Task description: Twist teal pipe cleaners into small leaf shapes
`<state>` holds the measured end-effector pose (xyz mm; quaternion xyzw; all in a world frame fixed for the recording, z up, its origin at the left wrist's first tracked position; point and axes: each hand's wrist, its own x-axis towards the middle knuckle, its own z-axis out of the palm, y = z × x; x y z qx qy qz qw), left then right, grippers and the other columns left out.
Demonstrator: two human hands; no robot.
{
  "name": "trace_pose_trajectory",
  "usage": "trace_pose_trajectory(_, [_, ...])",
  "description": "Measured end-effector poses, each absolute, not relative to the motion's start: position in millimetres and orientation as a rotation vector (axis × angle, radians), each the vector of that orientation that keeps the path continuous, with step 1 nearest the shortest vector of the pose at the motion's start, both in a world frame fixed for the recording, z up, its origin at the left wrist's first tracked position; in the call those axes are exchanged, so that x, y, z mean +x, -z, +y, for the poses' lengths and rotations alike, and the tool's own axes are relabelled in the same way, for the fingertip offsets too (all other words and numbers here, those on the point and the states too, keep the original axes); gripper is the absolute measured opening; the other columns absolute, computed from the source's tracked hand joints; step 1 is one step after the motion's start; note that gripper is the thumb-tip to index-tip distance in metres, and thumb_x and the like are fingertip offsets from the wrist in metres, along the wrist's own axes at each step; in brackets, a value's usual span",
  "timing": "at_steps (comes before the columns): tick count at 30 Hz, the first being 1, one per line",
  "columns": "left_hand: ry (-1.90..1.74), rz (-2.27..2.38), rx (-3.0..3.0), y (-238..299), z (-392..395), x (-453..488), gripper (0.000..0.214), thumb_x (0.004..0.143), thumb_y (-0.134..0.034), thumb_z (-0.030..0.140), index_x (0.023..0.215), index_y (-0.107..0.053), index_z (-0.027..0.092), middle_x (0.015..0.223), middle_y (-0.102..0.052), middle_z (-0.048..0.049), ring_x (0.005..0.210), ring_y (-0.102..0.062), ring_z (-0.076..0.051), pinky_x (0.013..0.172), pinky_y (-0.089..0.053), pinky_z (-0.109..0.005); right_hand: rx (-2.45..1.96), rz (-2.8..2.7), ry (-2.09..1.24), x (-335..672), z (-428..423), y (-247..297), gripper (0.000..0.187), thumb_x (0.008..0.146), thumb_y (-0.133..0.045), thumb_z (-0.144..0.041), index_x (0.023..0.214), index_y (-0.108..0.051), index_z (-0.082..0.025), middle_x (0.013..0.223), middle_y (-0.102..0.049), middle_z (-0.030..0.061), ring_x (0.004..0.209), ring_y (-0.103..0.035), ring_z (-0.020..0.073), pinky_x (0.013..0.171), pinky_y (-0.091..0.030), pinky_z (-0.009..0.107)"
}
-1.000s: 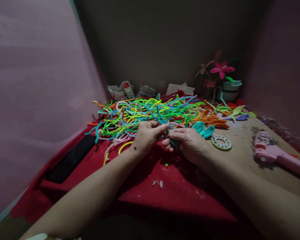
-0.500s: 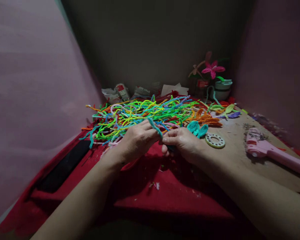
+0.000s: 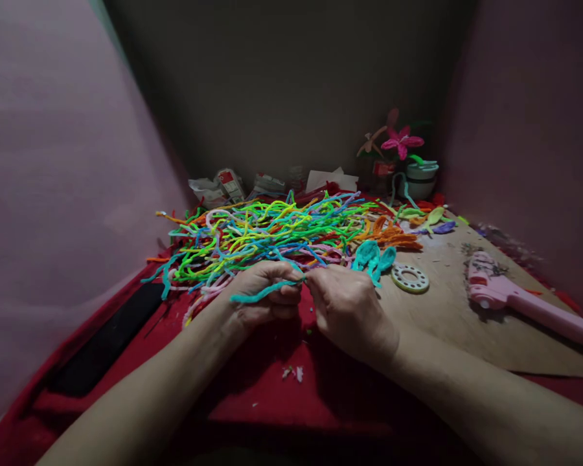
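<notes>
A teal pipe cleaner runs across my left hand, its loose end pointing left over the fingers. My left thumb and fingers pinch it close to its right end. There, my right hand meets the left with its fingers curled in and pressed on the same pipe cleaner; its fingertips are mostly hidden. Just beyond the right hand lie looped teal petals of pipe cleaner. A large tangle of multicoloured pipe cleaners spreads behind both hands.
A pale ring with holes and a pink glue gun lie on a brown board at right. Orange petals and a potted pink flower stand farther back. A flat black object lies on the red cloth at left.
The pipe cleaner swung from pointing up between the hands to lying leftward over my left hand. My right hand turned over, knuckles now up. The view shifted slightly.
</notes>
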<state>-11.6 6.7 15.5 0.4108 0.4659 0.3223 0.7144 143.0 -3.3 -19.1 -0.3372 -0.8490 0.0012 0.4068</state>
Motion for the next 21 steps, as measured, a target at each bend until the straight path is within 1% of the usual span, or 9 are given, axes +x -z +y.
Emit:
trace_pose_trajectory(2, [-0.743, 1.034, 0.952, -15, 6, -15, 0.022, 0.06, -0.059, 0.027, 0.047, -0.045, 0.015, 0.04, -0.036, 0.005, 0.034, -0.024, -0.004, 0.037, -0.021, -0.019, -0.877, -2.064, -0.187, 143, -2, 17, 0.018, 0.077, -0.043, -0.011, 0.065, -0.056, -0.015, 0.06, -0.057, 0.0066, 0.056, -0.049, 0.0148, 0.056, -0.032, 0.027])
trace_pose_trajectory(4, [-0.864, 1.169, 1.196, -19, 3, -18, 0.022, 0.065, -0.062, 0.029, 0.054, -0.053, 0.013, 0.045, -0.045, 0.0026, 0.038, -0.036, -0.006, 0.04, -0.028, -0.019, -0.919, -1.931, -0.552, 142, 2, 13, 0.018, 0.079, -0.045, -0.016, 0.066, -0.057, -0.016, 0.061, -0.06, 0.005, 0.057, -0.052, 0.0135, 0.057, -0.035, 0.026])
trace_pose_trajectory(5, [-0.953, 1.244, 1.356, -21, 1, -19, 0.019, 0.068, -0.063, 0.03, 0.061, -0.058, 0.013, 0.051, -0.05, 0.0013, 0.043, -0.043, -0.007, 0.043, -0.032, -0.019, -0.928, -1.849, -0.769, 141, 4, 11, 0.019, 0.08, -0.046, -0.018, 0.065, -0.057, -0.017, 0.061, -0.061, 0.0041, 0.056, -0.052, 0.0127, 0.057, -0.037, 0.025])
trace_pose_trajectory(7, [-1.109, 1.319, 1.71, -26, -2, -22, 0.016, 0.07, -0.064, 0.03, 0.077, -0.064, 0.015, 0.067, -0.06, -0.0013, 0.06, -0.054, -0.011, 0.056, -0.041, -0.021, -0.916, -1.697, -1.162, 140, 7, 7, 0.019, 0.079, -0.049, -0.021, 0.062, -0.057, -0.016, 0.058, -0.061, 0.0026, 0.053, -0.052, 0.0111, 0.055, -0.038, 0.024])
trace_pose_trajectory(9, [-1.159, 1.284, 2.088, -30, -3, -25, 0.018, 0.07, -0.065, 0.028, 0.084, -0.066, 0.018, 0.083, -0.061, -0.0035, 0.077, -0.057, -0.014, 0.07, -0.044, -0.024, -0.87, -1.609, -1.415, 140, 9, 4, 0.02, 0.076, -0.052, -0.02, 0.057, -0.055, -0.016, 0.054, -0.06, 0.0013, 0.049, -0.05, 0.0094, 0.053, -0.038, 0.023])
trace_pose_trajectory(11, [-1.093, 1.225, 2.392, -31, -3, -28, 0.012, 0.072, -0.064, 0.027, 0.08, -0.067, 0.018, 0.088, -0.059, -0.0043, 0.083, -0.056, -0.015, 0.075, -0.043, -0.024, -0.819, -1.567, -1.536, 141, 10, 2, 0.02, 0.074, -0.054, -0.02, 0.055, -0.055, -0.015, 0.052, -0.059, 0.0003, 0.048, -0.048, 0.0082, 0.053, -0.038, 0.022])
trace_pose_trajectory(13, [-0.98, 1.194, 2.544, -32, -2, -31, 0.01, 0.075, -0.061, 0.026, 0.077, -0.066, 0.018, 0.087, -0.058, -0.0041, 0.081, -0.055, -0.013, 0.075, -0.042, -0.023, -0.773, -1.544, -1.587, 142, 9, 3, 0.02, 0.074, -0.055, -0.021, 0.055, -0.055, -0.015, 0.052, -0.059, -0.0002, 0.048, -0.048, 0.0077, 0.054, -0.038, 0.022])
trace_pose_trajectory(18, [-0.83, 1.159, 2.568, -32, 0, -35, 0.01, 0.079, -0.056, 0.024, 0.08, -0.062, 0.016, 0.085, -0.058, -0.004, 0.082, -0.053, -0.013, 0.075, -0.041, -0.023, -0.772, -1.554, -1.635, 142, 9, 6, 0.016, 0.072, -0.055, -0.021, 0.058, -0.056, -0.015, 0.051, -0.059, -0.0011, 0.044, -0.045, 0.0066, 0.048, -0.035, 0.02])
trace_pose_trajectory(21, [-0.732, 1.183, 2.46, -32, -1, -35, 0.012, 0.079, -0.055, 0.026, 0.078, -0.061, 0.016, 0.081, -0.057, -0.0029, 0.077, -0.051, -0.013, 0.073, -0.04, -0.024, -0.797, -1.546, -1.67, 140, 9, 5, 0.018, 0.072, -0.054, -0.023, 0.056, -0.055, -0.015, 0.05, -0.058, -0.0011, 0.041, -0.043, 0.006, 0.045, -0.033, 0.02])
